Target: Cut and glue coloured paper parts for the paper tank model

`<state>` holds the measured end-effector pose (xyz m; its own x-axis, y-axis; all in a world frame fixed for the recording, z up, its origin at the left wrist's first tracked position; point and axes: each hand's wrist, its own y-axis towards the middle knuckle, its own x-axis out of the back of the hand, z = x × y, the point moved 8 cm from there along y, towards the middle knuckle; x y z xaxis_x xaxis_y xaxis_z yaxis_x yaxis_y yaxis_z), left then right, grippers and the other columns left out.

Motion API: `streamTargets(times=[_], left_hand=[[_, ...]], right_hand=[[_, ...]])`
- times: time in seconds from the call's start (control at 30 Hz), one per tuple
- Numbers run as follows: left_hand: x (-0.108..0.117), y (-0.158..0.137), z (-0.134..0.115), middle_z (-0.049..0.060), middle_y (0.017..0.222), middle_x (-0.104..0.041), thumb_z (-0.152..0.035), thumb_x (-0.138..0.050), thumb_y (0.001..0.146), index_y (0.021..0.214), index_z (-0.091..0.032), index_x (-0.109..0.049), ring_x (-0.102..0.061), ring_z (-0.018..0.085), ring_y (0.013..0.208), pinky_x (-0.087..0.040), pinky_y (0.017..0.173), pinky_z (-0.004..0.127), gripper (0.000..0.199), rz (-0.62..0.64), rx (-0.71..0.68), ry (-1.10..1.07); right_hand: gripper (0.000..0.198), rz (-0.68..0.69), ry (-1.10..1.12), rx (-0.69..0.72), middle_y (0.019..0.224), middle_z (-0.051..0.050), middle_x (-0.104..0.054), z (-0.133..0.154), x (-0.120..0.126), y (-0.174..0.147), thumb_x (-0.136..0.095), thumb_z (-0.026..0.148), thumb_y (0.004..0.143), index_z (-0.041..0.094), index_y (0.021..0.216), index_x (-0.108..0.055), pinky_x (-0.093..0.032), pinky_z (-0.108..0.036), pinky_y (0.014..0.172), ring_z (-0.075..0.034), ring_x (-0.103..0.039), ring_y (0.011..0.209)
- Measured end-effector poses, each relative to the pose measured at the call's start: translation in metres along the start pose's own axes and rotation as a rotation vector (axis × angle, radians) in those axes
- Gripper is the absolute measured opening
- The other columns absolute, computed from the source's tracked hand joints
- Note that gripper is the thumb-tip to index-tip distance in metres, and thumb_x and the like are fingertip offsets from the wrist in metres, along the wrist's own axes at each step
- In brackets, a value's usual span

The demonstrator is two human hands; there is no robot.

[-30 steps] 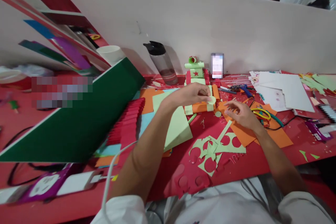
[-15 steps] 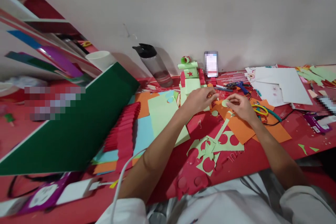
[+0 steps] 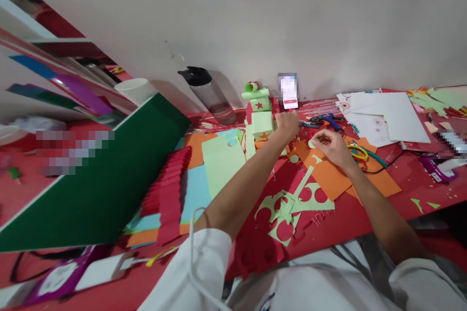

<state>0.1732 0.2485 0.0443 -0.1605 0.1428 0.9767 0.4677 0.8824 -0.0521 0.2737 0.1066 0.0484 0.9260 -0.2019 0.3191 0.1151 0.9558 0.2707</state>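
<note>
My right hand (image 3: 331,146) pinches a small pale green paper disc (image 3: 311,144) above orange paper sheets (image 3: 330,181). My left hand (image 3: 288,125) is stretched forward, just below a lit phone (image 3: 290,91) leaning against the white partition; its fingertips are hidden behind the back of the hand. To its left stands a light green paper model (image 3: 262,125) with red and orange stars and a rolled tube on top. Another green disc (image 3: 294,159) lies on the red table between my hands. Green paper offcuts (image 3: 288,204) with round holes lie nearer to me.
A tilted dark green board (image 3: 98,180) takes up the left side. Behind it are a white cup (image 3: 134,90) and a leaning bottle (image 3: 211,95). Yellow-handled scissors (image 3: 358,152), a blue-handled tool (image 3: 332,120) and white sheets (image 3: 390,116) lie to the right.
My left hand has moved forward, from beside the green model toward the phone. My right hand keeps the paper disc in nearly the same spot. The view has shifted slightly.
</note>
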Motion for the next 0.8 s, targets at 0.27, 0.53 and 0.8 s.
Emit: streamTargets(times=[0.27,0.53,0.8], left_hand=[[-0.004,-0.002,0.001,0.031,0.128,-0.072,-0.021,-0.061,0.093,0.150,-0.003,-0.043,-0.067,0.041,0.126,-0.049,0.100,0.046,0.062,-0.020,0.073,0.097],[0.039,-0.084,-0.007,0.017,0.114,-0.070,-0.049,-0.063,0.096,0.113,-0.016,-0.062,-0.068,0.033,0.103,-0.053,0.089,0.043,0.037,-0.097,-0.286,-0.322],[-0.021,-0.152,0.025,0.009,0.121,-0.073,-0.052,-0.064,0.098,0.117,-0.021,-0.064,-0.068,0.026,0.115,-0.053,0.107,0.041,0.036,-0.054,-0.430,-0.910]], right_hand=[[0.019,-0.059,0.018,0.014,0.087,-0.005,-0.075,0.001,0.008,0.002,-0.071,0.039,0.086,0.020,0.087,-0.069,-0.055,-0.033,0.075,-0.020,-0.069,0.080],[0.024,-0.248,0.092,0.147,0.098,-0.007,-0.077,0.018,0.031,-0.004,-0.070,0.046,0.094,0.023,0.099,-0.072,-0.062,-0.039,0.083,-0.023,-0.074,0.088],[0.015,-0.014,0.006,0.367,0.111,-0.005,-0.082,0.054,-0.014,-0.023,-0.068,0.034,0.098,0.028,0.101,-0.082,-0.062,-0.044,0.100,-0.024,-0.077,0.107]])
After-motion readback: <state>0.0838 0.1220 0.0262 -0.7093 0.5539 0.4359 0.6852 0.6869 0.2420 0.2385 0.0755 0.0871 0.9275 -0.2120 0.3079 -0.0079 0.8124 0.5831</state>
